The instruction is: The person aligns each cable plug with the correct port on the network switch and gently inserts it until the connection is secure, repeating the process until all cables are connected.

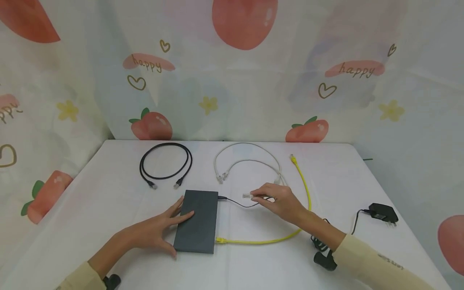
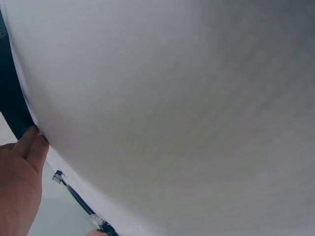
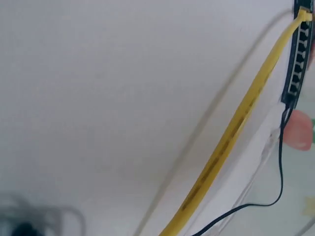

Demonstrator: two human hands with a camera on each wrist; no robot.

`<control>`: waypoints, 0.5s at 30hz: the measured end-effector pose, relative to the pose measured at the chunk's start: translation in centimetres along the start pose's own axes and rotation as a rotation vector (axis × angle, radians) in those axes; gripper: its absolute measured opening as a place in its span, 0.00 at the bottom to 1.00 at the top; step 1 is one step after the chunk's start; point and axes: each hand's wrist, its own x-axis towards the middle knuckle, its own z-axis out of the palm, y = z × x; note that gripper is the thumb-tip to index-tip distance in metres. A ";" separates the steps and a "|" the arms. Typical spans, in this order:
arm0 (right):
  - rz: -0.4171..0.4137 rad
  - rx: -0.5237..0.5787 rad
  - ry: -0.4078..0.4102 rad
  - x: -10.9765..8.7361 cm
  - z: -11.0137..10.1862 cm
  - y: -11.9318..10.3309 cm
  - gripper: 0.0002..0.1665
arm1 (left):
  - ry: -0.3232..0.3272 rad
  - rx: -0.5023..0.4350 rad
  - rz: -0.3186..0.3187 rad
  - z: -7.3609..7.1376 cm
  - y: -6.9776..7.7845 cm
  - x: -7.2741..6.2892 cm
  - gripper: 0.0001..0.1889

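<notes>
A flat dark network switch (image 1: 197, 221) lies on the white table, just left of centre. My left hand (image 1: 156, 233) steadies it, fingers spread, with one fingertip on its top and the thumb at the near left corner. In the right hand (image 1: 279, 201) I pinch the clear plug (image 1: 247, 195) of a pale network cable, pointed left toward the switch's port side. A yellow network cable (image 1: 253, 242) is plugged into the port nearest me, and a thin black power lead (image 1: 241, 205) enters at the far end. Several vacant ports (image 3: 298, 64) show in the right wrist view.
A coiled black network cable (image 1: 164, 177) lies at the back left. Pale network cables (image 1: 250, 143) loop behind my right hand. The yellow cable's loose plug (image 1: 292, 157) points to the back. A black power adapter (image 1: 382, 212) sits near the right edge.
</notes>
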 end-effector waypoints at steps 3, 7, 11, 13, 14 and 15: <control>0.051 0.031 -0.050 -0.1 0.6 -0.6 0.13 | -0.005 -0.008 -0.007 0.0 0.0 0.0 0.56; 0.075 0.030 -0.100 -0.1 1.6 -1.2 0.15 | -0.011 -0.016 -0.017 0.0 0.0 0.0 0.56; 0.092 0.018 -0.151 -0.2 2.6 -1.7 0.11 | -0.012 -0.020 -0.022 0.0 0.0 0.0 0.56; 0.110 0.023 -0.181 -0.3 3.1 -1.9 0.09 | -0.009 -0.023 -0.021 0.0 -0.1 0.0 0.56; 0.126 0.028 -0.196 -0.3 3.4 -2.1 0.08 | -0.008 -0.026 -0.020 -0.1 -0.1 0.0 0.56; 0.144 0.035 -0.211 -0.3 3.6 -2.2 0.07 | -0.007 -0.029 -0.018 -0.1 -0.1 0.1 0.56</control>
